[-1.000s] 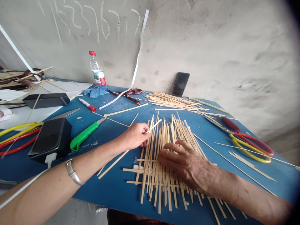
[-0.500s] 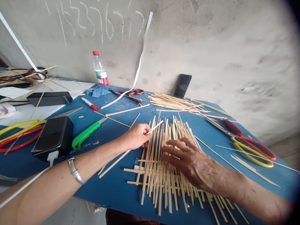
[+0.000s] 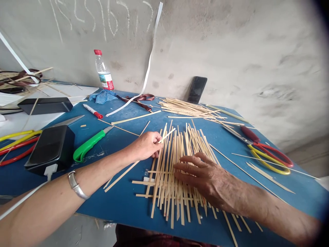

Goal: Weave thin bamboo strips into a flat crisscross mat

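On the blue board, the bamboo-strip weave sat mid-table, its long axis approx 12-to-6, strips fanning toward 1 o'clock. L hand pinched a loose strip btw thumb & fingers at the weave's 9 o'clock edge. R hand lay on the weave, fingers spread apart, not gripping. Plastic water bottle, red cap, stood at 11 o'clock; contents unclear. Strip bundle at 12, red-yellow scissors at 3, green-handled knife at 9. Chalk-marked concrete wall behind.
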The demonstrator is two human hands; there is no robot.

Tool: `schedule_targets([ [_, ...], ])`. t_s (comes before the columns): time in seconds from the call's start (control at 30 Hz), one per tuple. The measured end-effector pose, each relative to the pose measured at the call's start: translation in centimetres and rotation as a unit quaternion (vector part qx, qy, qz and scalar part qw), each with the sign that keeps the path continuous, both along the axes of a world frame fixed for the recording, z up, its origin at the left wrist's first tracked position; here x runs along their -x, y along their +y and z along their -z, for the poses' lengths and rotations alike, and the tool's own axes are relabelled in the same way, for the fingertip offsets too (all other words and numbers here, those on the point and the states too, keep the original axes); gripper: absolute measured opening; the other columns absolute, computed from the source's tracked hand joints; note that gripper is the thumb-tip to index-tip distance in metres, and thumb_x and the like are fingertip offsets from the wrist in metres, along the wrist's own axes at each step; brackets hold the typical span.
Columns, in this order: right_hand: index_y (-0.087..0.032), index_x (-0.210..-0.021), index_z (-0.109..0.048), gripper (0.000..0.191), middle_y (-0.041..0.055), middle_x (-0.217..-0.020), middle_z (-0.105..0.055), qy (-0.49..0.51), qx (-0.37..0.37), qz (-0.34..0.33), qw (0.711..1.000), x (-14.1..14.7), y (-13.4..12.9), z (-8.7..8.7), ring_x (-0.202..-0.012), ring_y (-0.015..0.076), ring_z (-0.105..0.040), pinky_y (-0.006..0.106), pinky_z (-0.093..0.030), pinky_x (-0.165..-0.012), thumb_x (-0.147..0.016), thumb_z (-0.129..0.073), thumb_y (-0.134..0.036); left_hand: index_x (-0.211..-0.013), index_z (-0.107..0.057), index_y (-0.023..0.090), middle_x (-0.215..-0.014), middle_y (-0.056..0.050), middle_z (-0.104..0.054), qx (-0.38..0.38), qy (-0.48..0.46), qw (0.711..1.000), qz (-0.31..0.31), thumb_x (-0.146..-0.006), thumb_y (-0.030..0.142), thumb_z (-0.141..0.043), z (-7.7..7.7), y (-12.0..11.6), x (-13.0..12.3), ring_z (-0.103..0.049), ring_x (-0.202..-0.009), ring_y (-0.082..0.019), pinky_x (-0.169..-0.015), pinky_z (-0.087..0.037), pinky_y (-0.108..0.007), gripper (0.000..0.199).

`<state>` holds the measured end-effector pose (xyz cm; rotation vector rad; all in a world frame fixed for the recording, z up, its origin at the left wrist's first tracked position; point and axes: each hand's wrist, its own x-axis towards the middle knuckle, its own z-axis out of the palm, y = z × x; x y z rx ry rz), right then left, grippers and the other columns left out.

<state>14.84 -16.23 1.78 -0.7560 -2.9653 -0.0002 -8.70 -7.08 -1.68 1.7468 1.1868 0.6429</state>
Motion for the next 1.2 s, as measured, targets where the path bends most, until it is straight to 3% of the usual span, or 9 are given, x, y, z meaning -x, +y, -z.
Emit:
schedule_targets([
  [0.13,-0.020,-0.133,-0.053,0.045,0.0089,-0.136,-0.056,0.004,0.004,0.027,1.000,-0.9,-0.5,-0.5,-0.126,0.0265,-0.044,0.050,-0.037,-0.103,-0.092,-0.040,-0.008,-0.077,-0.052,0.018,-0.054,0.003,-0.062,0.000,0.000,1.000,-0.004,-0.082,0.017,-0.056,-0.1,0.0,-0.1,-0.063,-0.046,-0.013,-0.041,-0.046,-0.019,0.006],
  [0.3,-0.023,-0.133,-0.052,0.043,0.0070,-0.135,-0.056,0.005,0.013,0.021,1.000,-0.9,-1.0,0.3,-0.125,0.0262,-0.046,0.049,-0.039,-0.103,-0.092,-0.049,-0.012,-0.078,-0.053,0.018,-0.053,0.004,-0.061,0.003,0.000,1.000,-0.002,-0.080,0.017,-0.057,0.0,0.0,0.0,-0.063,-0.046,-0.013,-0.042,-0.046,-0.019,0.005],
  [0.5,-0.020,-0.126,-0.055,0.034,0.0084,-0.132,-0.058,0.014,0.048,0.030,0.998,-0.1,-0.9,0.0,-0.118,0.0261,-0.051,0.047,-0.041,-0.099,-0.095,-0.042,-0.014,-0.079,-0.053,0.017,-0.054,0.004,-0.061,0.007,0.004,1.000,-0.002,-0.082,0.016,-0.055,-0.1,-0.1,0.0,-0.061,-0.046,-0.012,-0.042,-0.045,-0.018,0.004],
  [0.83,-0.019,-0.122,-0.059,0.031,0.0104,-0.128,-0.060,0.004,0.004,0.033,0.999,-0.9,-1.5,-0.1,-0.116,0.0276,-0.052,0.048,-0.039,-0.100,-0.096,-0.043,-0.017,-0.079,-0.053,0.017,-0.055,0.003,-0.061,0.010,0.000,1.000,-0.007,-0.081,0.016,-0.054,-0.4,-0.2,-0.2,-0.062,-0.046,-0.012,-0.041,-0.044,-0.018,0.003],
  [1.2,-0.018,-0.130,-0.055,0.034,0.0099,-0.132,-0.058,-0.018,0.004,0.032,0.999,-1.1,-1.7,0.1,-0.120,0.0275,-0.048,0.048,-0.037,-0.102,-0.098,-0.043,-0.019,-0.081,-0.052,0.017,-0.059,0.003,-0.063,0.008,-0.005,1.000,0.008,-0.082,0.022,-0.054,0.6,0.3,0.2,-0.063,-0.049,-0.012,-0.042,-0.045,-0.018,0.005],
])
